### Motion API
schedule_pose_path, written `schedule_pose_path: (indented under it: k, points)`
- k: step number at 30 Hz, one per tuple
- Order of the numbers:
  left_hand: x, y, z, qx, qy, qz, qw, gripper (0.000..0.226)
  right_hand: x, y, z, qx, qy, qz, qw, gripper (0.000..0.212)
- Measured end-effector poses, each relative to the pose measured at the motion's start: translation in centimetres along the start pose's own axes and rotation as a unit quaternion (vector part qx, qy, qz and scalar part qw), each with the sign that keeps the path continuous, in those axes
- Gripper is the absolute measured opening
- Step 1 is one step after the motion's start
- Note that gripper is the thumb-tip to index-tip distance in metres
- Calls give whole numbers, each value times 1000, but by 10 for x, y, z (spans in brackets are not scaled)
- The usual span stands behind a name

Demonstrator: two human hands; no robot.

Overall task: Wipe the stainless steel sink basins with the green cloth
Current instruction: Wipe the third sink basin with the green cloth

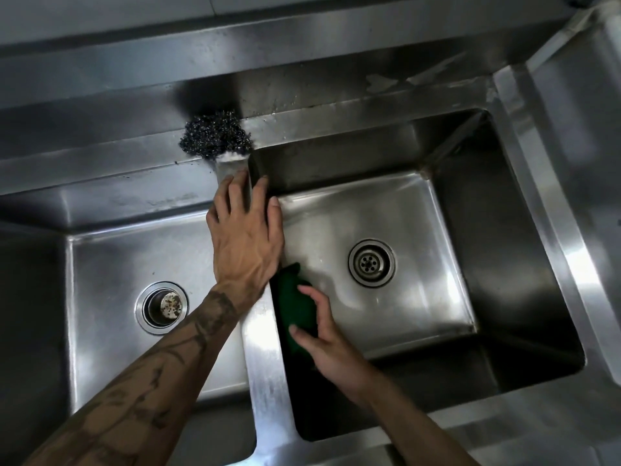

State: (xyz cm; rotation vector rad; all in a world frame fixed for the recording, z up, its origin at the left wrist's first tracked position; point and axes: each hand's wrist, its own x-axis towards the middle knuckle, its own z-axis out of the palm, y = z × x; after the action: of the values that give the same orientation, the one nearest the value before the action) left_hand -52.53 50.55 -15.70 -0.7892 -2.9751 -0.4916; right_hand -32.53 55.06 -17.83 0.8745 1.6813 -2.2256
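Two stainless steel basins lie side by side: the left basin (111, 257) and the right basin (413, 230), parted by a narrow steel divider (265, 364). My right hand (322, 334) presses the dark green cloth (295, 304) against the right basin's left wall, just below the divider. My left hand (245, 230) rests flat on the divider's far end, fingers spread, holding nothing. Part of the cloth is hidden under my right hand.
A steel wool scourer (215, 136) sits on the back ledge above the divider. The right basin has an open drain strainer (371, 262); the left basin's drain (163, 306) holds a plug with debris. A steel backsplash (302, 38) runs behind, a counter (571, 129) to the right.
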Motion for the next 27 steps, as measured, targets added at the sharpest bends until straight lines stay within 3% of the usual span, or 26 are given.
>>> schedule_pose_path:
  k: [4, 11, 20, 27]
  points:
    - [-1, 1, -2, -31, 5, -3, 1000, 48, 13, 0, 8, -13, 38, -31, 999, 58]
    - [1, 0, 0, -35, 13, 3, 999, 49, 131, -54, 13, 33, 97, -95, 990, 66]
    - [1, 3, -1, -34, -1, -9, 999, 51, 126, -41, 16, 80, 86, -104, 988, 59]
    - [2, 2, -1, -32, -1, -12, 999, 52, 185, -73, 26, 157, 174, -136, 963, 62]
